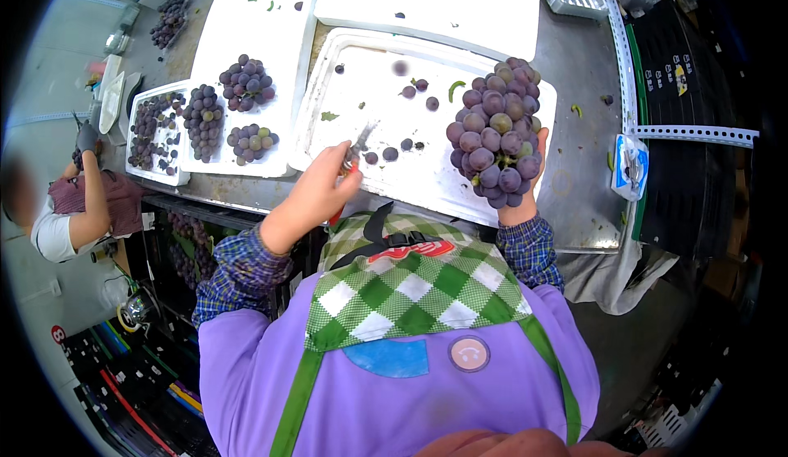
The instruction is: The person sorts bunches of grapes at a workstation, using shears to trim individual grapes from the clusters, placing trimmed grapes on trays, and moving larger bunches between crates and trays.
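A large bunch of purple grapes (pixel 495 131) rests on my right hand (pixel 520 211), which is mostly hidden behind it and holds it up over the right end of a white foam tray (pixel 381 192). My left hand (pixel 317 192) grips small red-handled snips (pixel 352 160) near the tray's left front edge. Their metal blades are blurred and point away from me; whether they are parted I cannot tell. Several loose grapes (pixel 389 153), a green stem piece (pixel 455 90) and a leaf scrap (pixel 330 116) lie in the tray. A round blurred grape-like shape (pixel 400 67) appears beyond them.
Trimmed bunches (pixel 246 83) sit on a foam lid (pixel 246 26) at left, beside a small tray of grapes (pixel 148 163). Another foam lid (pixel 431 1) lies behind. A metal perforated bar (pixel 695 133) edges the steel table (pixel 572 211). A co-worker (pixel 86 205) stands far left.
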The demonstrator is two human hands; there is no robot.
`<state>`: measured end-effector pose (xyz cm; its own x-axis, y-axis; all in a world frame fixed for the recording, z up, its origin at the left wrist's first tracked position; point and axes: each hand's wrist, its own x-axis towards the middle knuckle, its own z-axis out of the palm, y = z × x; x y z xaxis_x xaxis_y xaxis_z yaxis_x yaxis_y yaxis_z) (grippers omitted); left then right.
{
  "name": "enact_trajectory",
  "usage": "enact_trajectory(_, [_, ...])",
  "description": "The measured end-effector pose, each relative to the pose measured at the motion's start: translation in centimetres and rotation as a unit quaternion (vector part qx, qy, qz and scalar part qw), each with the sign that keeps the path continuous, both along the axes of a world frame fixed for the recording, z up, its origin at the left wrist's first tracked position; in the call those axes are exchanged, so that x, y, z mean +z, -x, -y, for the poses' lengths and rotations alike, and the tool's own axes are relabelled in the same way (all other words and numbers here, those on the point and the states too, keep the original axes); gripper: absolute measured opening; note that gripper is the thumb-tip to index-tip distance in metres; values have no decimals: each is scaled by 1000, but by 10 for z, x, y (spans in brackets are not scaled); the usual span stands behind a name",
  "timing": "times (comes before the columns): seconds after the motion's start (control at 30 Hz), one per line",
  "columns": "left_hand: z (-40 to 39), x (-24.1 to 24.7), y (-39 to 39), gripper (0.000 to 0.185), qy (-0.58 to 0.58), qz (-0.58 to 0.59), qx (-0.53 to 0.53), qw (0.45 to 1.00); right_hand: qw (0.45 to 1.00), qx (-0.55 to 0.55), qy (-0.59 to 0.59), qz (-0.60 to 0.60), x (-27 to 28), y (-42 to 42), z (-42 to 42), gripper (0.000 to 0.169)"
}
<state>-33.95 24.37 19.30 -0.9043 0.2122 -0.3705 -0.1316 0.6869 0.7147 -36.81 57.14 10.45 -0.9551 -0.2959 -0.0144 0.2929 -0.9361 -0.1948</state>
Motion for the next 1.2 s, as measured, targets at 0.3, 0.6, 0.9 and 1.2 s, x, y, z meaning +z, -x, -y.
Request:
enact_trajectory(0.3, [-8,44,-38,61,-521,386,100,755,1000,-14,13,-17,11,5,10,78])
enact_trajectory(0.6, [-32,93,-23,53,-181,48,-83,979,999,-25,-37,-1,23,4,1,77])
enact_trajectory(0.9, [-50,94,-14,62,62,-249,-218,942,997,-42,-60,-11,23,-8,-3,75])
enact_trajectory(1.2, [-57,105,-7,70,127,-286,-279,908,1000,-19,4,-24,33,-13,-1,79])
